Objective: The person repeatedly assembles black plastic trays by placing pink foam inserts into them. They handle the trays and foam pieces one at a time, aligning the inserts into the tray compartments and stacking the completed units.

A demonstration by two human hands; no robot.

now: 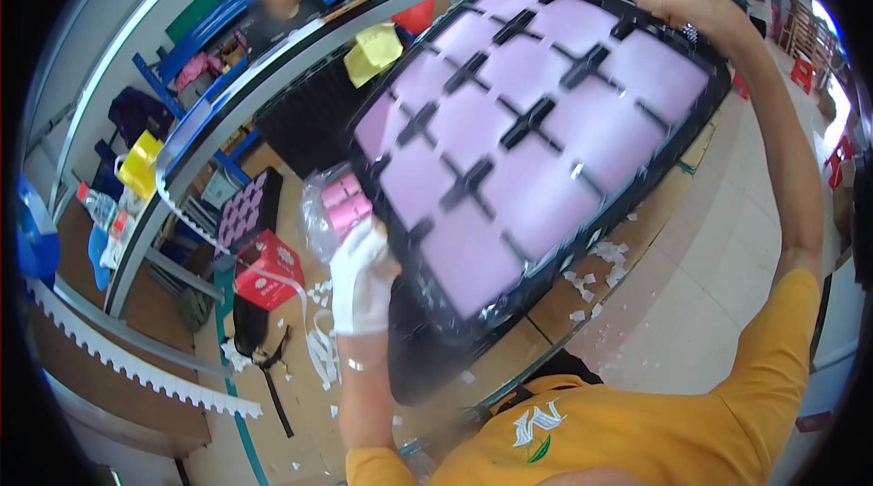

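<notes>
A large black-framed tray [546, 131] with rows of lilac-pink square panels and black cross-shaped dividers is tilted up over the workbench. My left hand [364, 281], in a white glove, grips its left edge; the fingertips are partly hidden. At the far right corner, my bare right hand [677, 0] has its fingers bent over the rim. A clear plastic bag [314, 213] and a roll of pink labels [348, 207] lie just beyond the gloved hand. Under the tray's near edge is a dark, blurred object [423, 354] I cannot make out.
White paper scraps [609, 254] litter the cardboard-covered bench [309, 413]. To the left stand a red box [270, 270], a smaller black tray with pink panels [247, 209] and a black strap [273, 377]. A metal frame rail [364, 4] crosses behind; a person [280, 4] is beyond it.
</notes>
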